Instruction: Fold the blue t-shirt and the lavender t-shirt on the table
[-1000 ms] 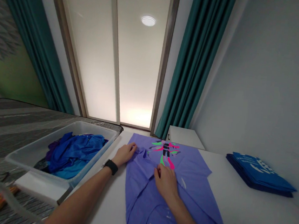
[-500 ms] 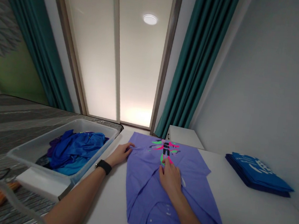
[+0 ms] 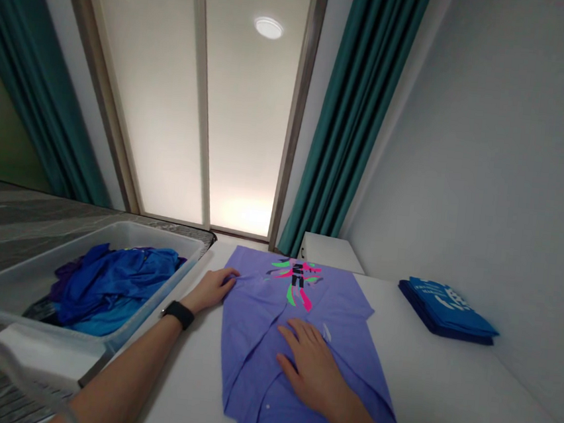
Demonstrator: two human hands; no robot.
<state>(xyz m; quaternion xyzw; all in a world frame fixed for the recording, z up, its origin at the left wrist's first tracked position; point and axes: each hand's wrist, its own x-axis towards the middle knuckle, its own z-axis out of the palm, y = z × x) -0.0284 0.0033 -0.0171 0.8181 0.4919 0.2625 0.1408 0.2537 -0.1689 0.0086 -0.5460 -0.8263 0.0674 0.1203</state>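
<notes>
L hand (image 3: 212, 288) fingers pinch purple shirt (image 3: 249, 341) far-left edge, R hand (image 3: 310, 364) flat w/ fingers open; uneven pull may bunch fabric.

There is only one camera, worn on the person's head, and it looks forward and down from the near edge of the flat white table (image 3: 443, 400). It is close, so the left hand (image 3: 212, 288) and right hand (image 3: 309, 367) show low in the picture on the light purple cloth shirt (image 3: 342, 310). Far off, it faces the tall pale glass sliding door (image 3: 147, 105).
</notes>
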